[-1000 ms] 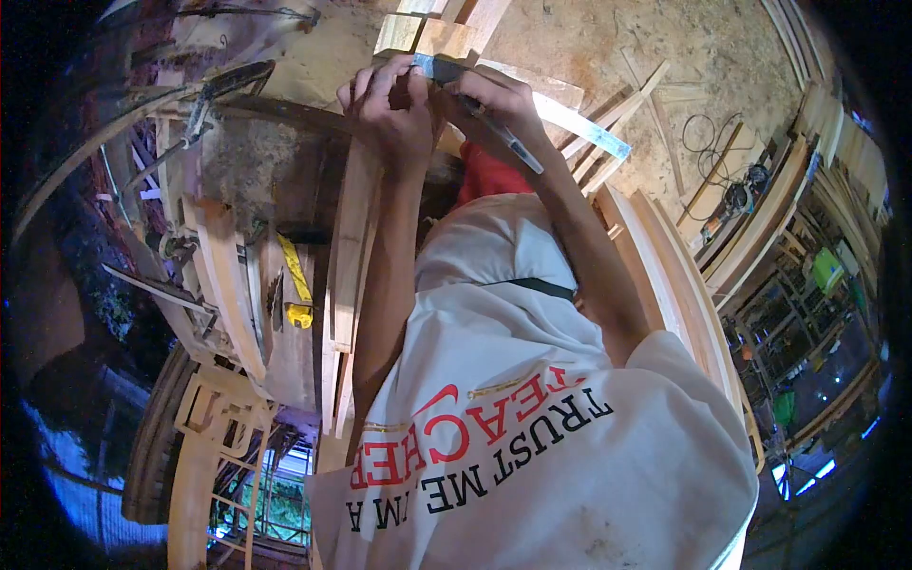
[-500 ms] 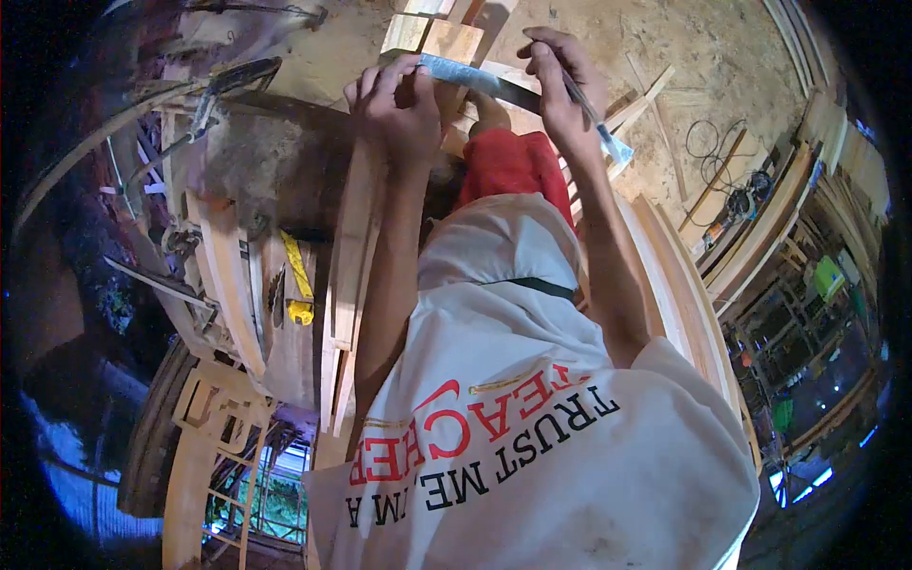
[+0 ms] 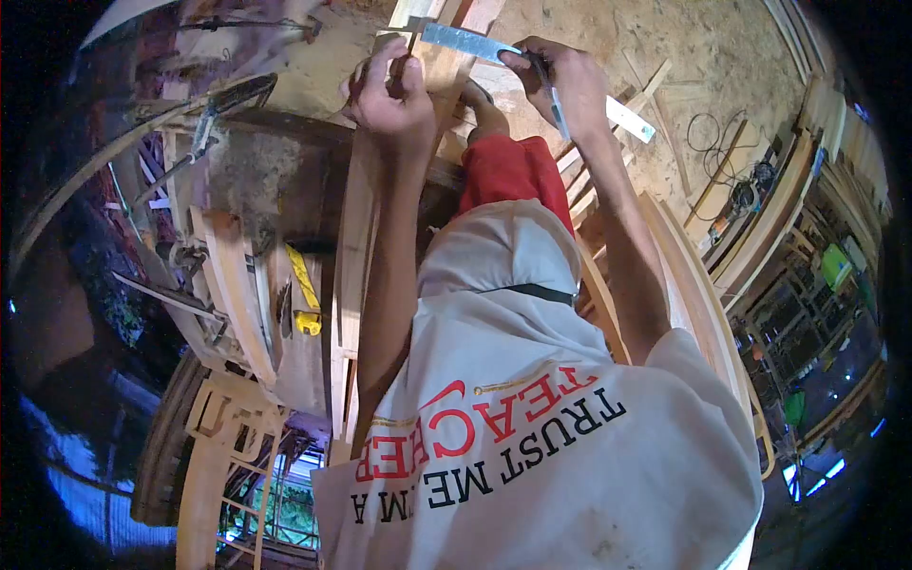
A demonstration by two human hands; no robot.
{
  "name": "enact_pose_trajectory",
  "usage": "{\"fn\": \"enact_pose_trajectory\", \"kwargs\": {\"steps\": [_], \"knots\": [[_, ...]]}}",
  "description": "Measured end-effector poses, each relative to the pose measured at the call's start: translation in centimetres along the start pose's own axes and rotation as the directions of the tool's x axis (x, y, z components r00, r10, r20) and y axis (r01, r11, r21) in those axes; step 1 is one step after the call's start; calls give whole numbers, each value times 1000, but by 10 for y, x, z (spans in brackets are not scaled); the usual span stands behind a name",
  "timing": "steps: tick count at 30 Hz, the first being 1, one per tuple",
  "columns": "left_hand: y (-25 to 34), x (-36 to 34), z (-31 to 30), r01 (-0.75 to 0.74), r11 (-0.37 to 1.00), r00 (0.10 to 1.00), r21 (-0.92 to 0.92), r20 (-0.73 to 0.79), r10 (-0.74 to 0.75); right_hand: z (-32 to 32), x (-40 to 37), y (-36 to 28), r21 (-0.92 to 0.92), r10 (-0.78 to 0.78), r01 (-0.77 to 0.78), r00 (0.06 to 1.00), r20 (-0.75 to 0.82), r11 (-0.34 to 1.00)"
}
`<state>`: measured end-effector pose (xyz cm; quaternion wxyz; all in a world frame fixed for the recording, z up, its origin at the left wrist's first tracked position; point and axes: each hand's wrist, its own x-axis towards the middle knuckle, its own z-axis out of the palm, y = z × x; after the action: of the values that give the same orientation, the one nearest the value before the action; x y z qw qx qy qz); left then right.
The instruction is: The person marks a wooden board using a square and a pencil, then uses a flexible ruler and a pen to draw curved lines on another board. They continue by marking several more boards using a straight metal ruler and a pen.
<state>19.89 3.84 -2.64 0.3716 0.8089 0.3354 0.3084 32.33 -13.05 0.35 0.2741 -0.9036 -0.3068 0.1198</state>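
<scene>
My right hand (image 3: 570, 81) is closed around a steel ruler (image 3: 465, 40), whose far part reaches left across a wooden piece (image 3: 439, 71). The ruler's other end, with a small hole, shows past my right wrist. A slim dark stick like a pencil (image 3: 559, 114) also sits in that hand, pointing down. My left hand (image 3: 394, 95) is at the left side of the wooden piece, near the ruler's tip. Its fingers are bent and apart, with nothing visible between them. Below it, my left forearm runs along long timber boards (image 3: 351, 275).
A yellow tape measure (image 3: 307, 323) lies on the left bench beside a curved wooden part (image 3: 237, 294). Long curved boards (image 3: 684, 275) stand close on my right. A power tool with a cord (image 3: 746, 195) is on the dirt floor (image 3: 570, 24) farther right.
My left hand has let go of the ruler's end, its fingers now apart. My right hand has shifted slightly left and up along the ruler, and the pencil-like stick has turned more downward.
</scene>
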Motion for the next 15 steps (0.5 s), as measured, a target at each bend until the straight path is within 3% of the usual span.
{"fn": "enact_pose_trajectory", "kwargs": {"steps": [4,11,13,15], "knots": [[1,0,6,-23,986,1000,165,-5,24,6,2,0,-21,-1,1,1000,12,1000],[-2,3,9,-49,990,998,130,-29,53,6,5,-1,16,-3,2,999,33,1000],[-5,4,10,-80,990,996,118,-35,85,4,6,-5,56,83,-86,995,59,995],[-8,3,10,-51,994,998,101,-23,54,4,6,-5,57,71,-74,996,60,996]]}}
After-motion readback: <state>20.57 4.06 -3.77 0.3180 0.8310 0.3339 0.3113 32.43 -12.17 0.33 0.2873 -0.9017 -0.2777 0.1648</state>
